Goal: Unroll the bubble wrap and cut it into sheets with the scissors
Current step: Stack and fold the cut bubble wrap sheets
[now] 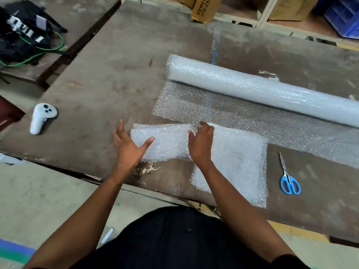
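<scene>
On table [97,90] | both hands fold cut sheet [233,152] | scissors [288,177] beside

a white handheld controller [43,117] lies on the worn brown table [108,74], near its left edge. on a second surface at far left sits a black bag [21,35] with a green cable [48,48] looped beside it. cardboard boxes [206,8] and a blue crate [343,16] stand along the back shelving.
</scene>
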### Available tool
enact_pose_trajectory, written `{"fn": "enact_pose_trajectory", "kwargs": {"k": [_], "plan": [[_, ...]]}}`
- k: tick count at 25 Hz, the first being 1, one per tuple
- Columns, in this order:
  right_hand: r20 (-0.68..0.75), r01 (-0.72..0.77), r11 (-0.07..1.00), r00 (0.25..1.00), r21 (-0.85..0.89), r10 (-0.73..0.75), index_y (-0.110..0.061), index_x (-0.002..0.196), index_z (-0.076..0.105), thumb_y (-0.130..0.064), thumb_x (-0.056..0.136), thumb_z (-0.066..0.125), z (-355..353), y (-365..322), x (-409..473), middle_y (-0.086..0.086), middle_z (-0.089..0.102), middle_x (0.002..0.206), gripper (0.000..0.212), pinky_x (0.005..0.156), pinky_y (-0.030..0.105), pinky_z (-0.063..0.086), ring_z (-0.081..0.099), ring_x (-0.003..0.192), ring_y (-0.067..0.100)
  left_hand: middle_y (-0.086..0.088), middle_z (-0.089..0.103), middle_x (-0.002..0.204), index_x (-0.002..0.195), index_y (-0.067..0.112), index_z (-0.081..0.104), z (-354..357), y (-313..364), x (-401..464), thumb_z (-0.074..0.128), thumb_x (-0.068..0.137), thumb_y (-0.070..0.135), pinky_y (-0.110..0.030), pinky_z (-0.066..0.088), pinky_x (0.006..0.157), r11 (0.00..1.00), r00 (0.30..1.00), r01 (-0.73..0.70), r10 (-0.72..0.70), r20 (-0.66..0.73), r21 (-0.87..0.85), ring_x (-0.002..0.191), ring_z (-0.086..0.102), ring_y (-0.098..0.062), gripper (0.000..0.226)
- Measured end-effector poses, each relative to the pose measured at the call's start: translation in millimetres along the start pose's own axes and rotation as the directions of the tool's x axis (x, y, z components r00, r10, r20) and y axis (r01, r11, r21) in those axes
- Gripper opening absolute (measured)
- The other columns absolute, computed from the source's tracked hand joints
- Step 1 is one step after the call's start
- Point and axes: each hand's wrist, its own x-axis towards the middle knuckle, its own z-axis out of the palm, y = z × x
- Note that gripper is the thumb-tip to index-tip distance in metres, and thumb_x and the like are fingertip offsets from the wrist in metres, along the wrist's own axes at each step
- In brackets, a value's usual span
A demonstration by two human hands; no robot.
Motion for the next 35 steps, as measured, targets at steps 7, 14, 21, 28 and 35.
{"fn": "enact_pose_trajectory", "kwargs": {"k": [7,14,21,28,35], "plan": [[0.507,0.533,0.770,0.799,-0.351,-0.322,-0.029,0.169,0.018,-0.047,0.112,0.031,40.8,-22.6,-43.4,0.008,0.009,0.178,0.061,0.130,0.063,0.014,0.005,0.165,0.031,0.000,0.014,0.177,0.167,0.026,0.029,42.6,-3.2,-9.8,0.024,0.110,0.047,-0.050,0.016,0.128,0.815,0.917,-0.399,0.353,0.187,0.420,0.163,0.015,-0.020,0.060],[0.465,0.292,0.839,0.884,-0.460,-0.053,-0.033,0.170,-0.005,-0.084,0.097,0.021,42.2,0.7,-41.7,0.007,-0.022,0.176,0.093,0.127,0.060,-0.008,-0.021,0.162,0.029,-0.002,0.004,0.178,0.170,0.032,0.007,35.9,-29.3,7.7,0.021,0.105,0.075,-0.048,0.008,0.132,0.760,0.937,-0.346,0.243,0.252,0.550,0.164,0.003,-0.019,0.080],[0.253,0.220,0.831,0.962,-0.511,-0.099,-0.015,0.171,0.009,-0.067,0.108,0.016,6.7,17.5,-42.1,0.012,0.003,0.179,0.082,0.132,0.056,0.008,0.000,0.165,0.030,-0.007,0.005,0.178,0.169,0.018,0.014,35.6,-13.4,-3.6,0.027,0.105,0.070,-0.051,0.012,0.129,0.777,0.941,-0.337,0.301,0.156,0.533,0.164,0.005,-0.024,0.084],[-0.054,-0.093,0.805,0.996,-0.586,0.076,-0.014,0.168,0.024,-0.059,0.111,0.027,-41.6,84.9,-56.4,0.020,0.014,0.176,0.072,0.125,0.063,0.020,0.015,0.163,0.037,-0.008,0.034,0.168,0.165,0.016,0.028,103.6,63.1,-31.3,0.051,0.109,0.044,-0.050,0.036,0.121,0.787,0.807,-0.573,0.494,0.325,0.229,0.150,0.037,-0.029,0.066],[-0.345,-0.447,0.625,0.894,-0.640,0.286,0.001,0.148,0.049,-0.043,0.105,0.049,-119.7,153.6,-55.1,0.023,0.062,0.137,0.062,0.106,0.059,0.034,0.057,0.127,0.041,-0.003,0.049,0.159,0.166,0.025,0.028,183.8,115.7,-89.2,0.056,0.109,0.030,-0.035,0.040,0.117,0.695,0.501,-0.678,0.675,0.541,-0.239,0.140,0.048,-0.022,0.064]]}}
